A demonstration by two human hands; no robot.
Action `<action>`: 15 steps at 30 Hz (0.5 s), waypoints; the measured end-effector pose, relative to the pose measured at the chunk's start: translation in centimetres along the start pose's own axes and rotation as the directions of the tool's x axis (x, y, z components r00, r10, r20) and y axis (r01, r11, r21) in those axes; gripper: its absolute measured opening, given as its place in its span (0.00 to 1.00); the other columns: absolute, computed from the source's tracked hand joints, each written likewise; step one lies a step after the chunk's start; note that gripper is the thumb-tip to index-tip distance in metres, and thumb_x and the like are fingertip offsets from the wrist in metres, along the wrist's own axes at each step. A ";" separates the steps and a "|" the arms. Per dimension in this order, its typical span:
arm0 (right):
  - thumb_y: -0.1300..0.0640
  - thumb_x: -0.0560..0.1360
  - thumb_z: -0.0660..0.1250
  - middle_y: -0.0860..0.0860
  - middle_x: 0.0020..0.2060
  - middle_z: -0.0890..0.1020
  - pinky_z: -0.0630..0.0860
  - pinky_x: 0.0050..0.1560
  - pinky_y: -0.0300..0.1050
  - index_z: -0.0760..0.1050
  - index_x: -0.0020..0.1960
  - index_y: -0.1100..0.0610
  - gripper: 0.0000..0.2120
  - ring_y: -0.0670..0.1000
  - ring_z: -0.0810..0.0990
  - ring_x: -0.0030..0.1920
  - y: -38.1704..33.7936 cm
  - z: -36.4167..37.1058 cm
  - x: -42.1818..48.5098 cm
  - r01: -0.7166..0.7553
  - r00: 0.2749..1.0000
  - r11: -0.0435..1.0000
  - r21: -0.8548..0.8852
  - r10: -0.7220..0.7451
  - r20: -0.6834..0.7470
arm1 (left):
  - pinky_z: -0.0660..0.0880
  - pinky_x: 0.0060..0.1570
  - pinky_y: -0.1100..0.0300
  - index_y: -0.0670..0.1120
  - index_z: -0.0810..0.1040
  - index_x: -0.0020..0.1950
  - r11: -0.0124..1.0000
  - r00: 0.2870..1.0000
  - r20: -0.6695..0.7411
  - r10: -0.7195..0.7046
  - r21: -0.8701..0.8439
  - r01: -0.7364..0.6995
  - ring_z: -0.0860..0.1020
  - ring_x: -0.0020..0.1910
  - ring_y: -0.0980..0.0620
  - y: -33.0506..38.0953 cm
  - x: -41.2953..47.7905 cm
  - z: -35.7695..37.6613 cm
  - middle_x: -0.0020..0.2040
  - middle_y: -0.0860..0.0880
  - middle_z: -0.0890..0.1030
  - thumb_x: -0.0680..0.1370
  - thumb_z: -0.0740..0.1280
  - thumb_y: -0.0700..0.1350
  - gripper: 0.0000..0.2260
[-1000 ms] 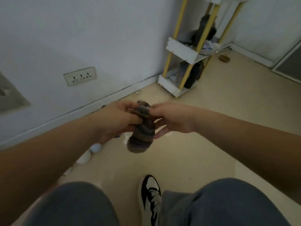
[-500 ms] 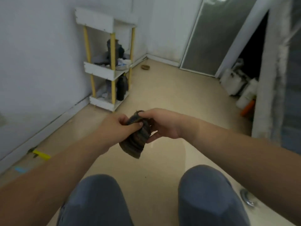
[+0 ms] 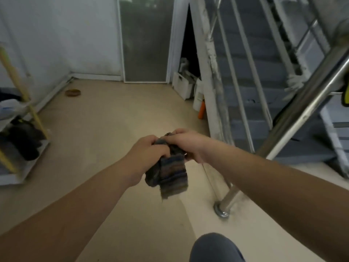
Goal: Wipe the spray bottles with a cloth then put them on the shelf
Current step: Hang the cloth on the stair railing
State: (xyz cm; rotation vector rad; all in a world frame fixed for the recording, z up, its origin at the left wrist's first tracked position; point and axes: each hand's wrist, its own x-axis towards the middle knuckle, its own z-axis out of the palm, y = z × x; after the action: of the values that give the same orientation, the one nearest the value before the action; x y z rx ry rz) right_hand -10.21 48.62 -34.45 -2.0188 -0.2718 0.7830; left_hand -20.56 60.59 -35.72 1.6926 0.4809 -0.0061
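Note:
A dark striped cloth [image 3: 170, 174] hangs in front of me, bunched at its top. My left hand [image 3: 149, 150] grips the bunched top from the left, and my right hand [image 3: 186, 143] pinches it from the right. Both hands are held over the beige floor at mid-frame. The white shelf with yellow posts [image 3: 24, 110] stands at the far left edge, with dark items on its lower tier. No spray bottle is plainly visible.
A steel stair railing post [image 3: 224, 207] meets the floor just right of my hands, with grey stairs [image 3: 264, 114] behind it. White containers [image 3: 185, 86] and an orange bottle [image 3: 201, 112] sit under the stairs. A glass door [image 3: 145, 44] is ahead. My knee [image 3: 215, 248] shows at the bottom.
My view has swung to the right: the shelf slid from the centre to the left edge, and the stairs and railing came into view. Both hands kept hold of the cloth.

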 end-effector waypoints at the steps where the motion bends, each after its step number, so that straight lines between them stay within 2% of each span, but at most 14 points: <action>1: 0.46 0.79 0.71 0.55 0.52 0.85 0.82 0.39 0.46 0.78 0.55 0.53 0.12 0.55 0.85 0.50 -0.3 -1.4 0.5 -0.019 1.000 1.000 0.000 0.019 0.008 | 0.75 0.42 0.51 0.43 0.78 0.49 1.000 1.000 0.017 -0.009 -0.028 0.009 0.80 0.44 0.43 1.1 0.9 0.9 0.45 0.41 0.81 0.71 0.70 0.39 0.08; 3: 0.44 0.79 0.70 0.55 0.51 0.85 0.82 0.40 0.47 0.80 0.57 0.54 0.15 0.55 0.85 0.49 -1.4 -3.8 1.0 -0.059 0.998 0.998 0.014 0.059 0.007 | 0.73 0.39 0.53 0.43 0.77 0.47 0.997 0.999 0.041 -0.029 -0.075 0.032 0.78 0.41 0.45 3.7 2.0 2.1 0.42 0.42 0.79 0.71 0.69 0.39 0.06; 5: 0.45 0.79 0.68 0.56 0.50 0.86 0.82 0.43 0.49 0.81 0.58 0.56 0.16 0.55 0.84 0.48 -3.1 -6.1 0.2 -0.098 0.995 0.992 0.080 0.099 -0.013 | 0.74 0.41 0.52 0.43 0.77 0.49 0.994 0.995 0.076 -0.062 -0.090 0.069 0.79 0.43 0.43 6.9 2.1 3.2 0.44 0.42 0.80 0.71 0.68 0.38 0.08; 8: 0.52 0.76 0.67 0.58 0.45 0.83 0.80 0.44 0.49 0.81 0.51 0.59 0.11 0.55 0.82 0.45 -6.7 -10.1 -2.2 -0.133 0.985 0.972 0.192 0.151 -0.087 | 0.79 0.53 0.45 0.44 0.78 0.54 0.993 0.981 0.172 -0.091 -0.055 0.102 0.81 0.52 0.41 12.9 1.4 4.6 0.51 0.41 0.83 0.65 0.68 0.40 0.17; 10: 0.53 0.73 0.68 0.58 0.44 0.82 0.82 0.47 0.52 0.79 0.45 0.59 0.09 0.58 0.83 0.45 -9.4 -13.0 -4.5 -0.135 0.965 0.969 0.209 0.176 -0.192 | 0.78 0.59 0.42 0.47 0.79 0.54 0.997 0.974 0.210 -0.079 -0.006 0.082 0.81 0.55 0.42 17.5 0.7 5.8 0.52 0.42 0.83 0.64 0.67 0.40 0.18; 12: 0.54 0.71 0.69 0.61 0.44 0.83 0.84 0.53 0.58 0.80 0.45 0.59 0.08 0.61 0.84 0.49 -12.0 -16.1 -6.9 -0.117 0.932 0.979 0.167 0.166 -0.321 | 0.80 0.58 0.43 0.48 0.79 0.53 0.996 0.972 0.220 -0.088 0.022 0.085 0.81 0.53 0.43 22.1 -0.3 7.1 0.51 0.44 0.83 0.67 0.67 0.39 0.15; 15: 0.58 0.74 0.69 0.60 0.45 0.83 0.82 0.52 0.56 0.79 0.48 0.60 0.06 0.59 0.82 0.49 -15.5 -20.6 -10.4 -0.110 0.897 0.994 0.028 0.112 -0.428 | 0.80 0.49 0.49 0.48 0.78 0.50 0.990 0.963 0.231 -0.139 0.046 0.132 0.81 0.48 0.45 28.0 -1.8 9.3 0.48 0.44 0.82 0.74 0.67 0.38 0.08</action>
State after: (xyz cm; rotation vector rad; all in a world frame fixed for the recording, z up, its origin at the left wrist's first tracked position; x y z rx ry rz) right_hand -3.65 38.02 -9.58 -2.1568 0.1014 0.3842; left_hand -10.87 48.48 -10.52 1.6599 0.4194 -0.3115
